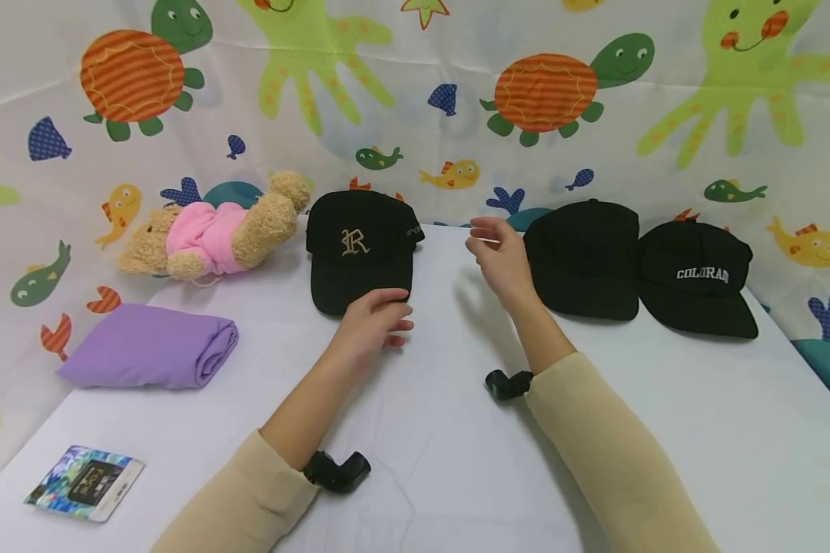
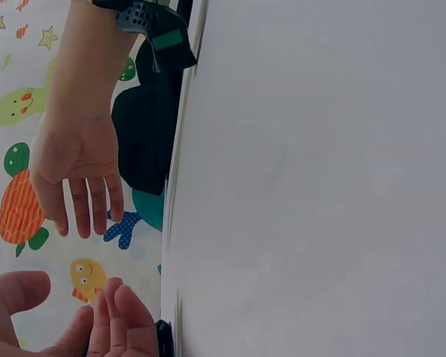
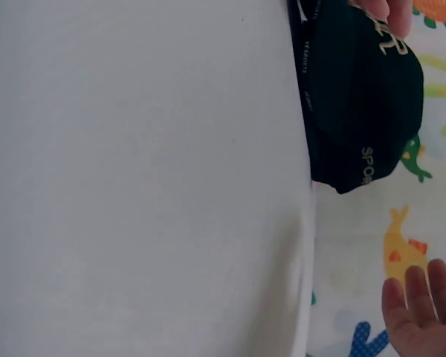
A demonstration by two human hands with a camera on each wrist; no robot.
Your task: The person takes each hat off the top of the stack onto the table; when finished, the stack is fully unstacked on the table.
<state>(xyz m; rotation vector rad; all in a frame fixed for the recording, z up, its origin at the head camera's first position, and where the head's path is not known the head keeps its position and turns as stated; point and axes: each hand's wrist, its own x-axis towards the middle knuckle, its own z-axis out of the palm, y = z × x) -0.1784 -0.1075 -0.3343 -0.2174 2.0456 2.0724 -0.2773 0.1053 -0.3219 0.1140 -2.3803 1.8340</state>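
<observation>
In the head view a black cap (image 1: 363, 223) with a gold letter R on its front sits at the back, its brim facing forward. My left hand (image 1: 373, 324) is in front of that brim with fingers loosely bent, overlapping its edge in view; whether it touches cannot be told. To the right, my right hand (image 1: 501, 261) is raised above the table, palm turned inward, nothing in it. A plain black cap (image 1: 581, 257) stands just right of it. Beside that one is a black cap with white COLORADO lettering (image 1: 695, 269). Both hands' fingers appear apart and relaxed in the wrist views.
A teddy bear (image 1: 210, 238) in pink lies on its side at the back left. Nearer are a folded purple cloth (image 1: 145, 346) and a small colourful packet (image 1: 86, 482). A sea-animal printed curtain (image 1: 401, 69) hangs behind the white table (image 1: 449, 476).
</observation>
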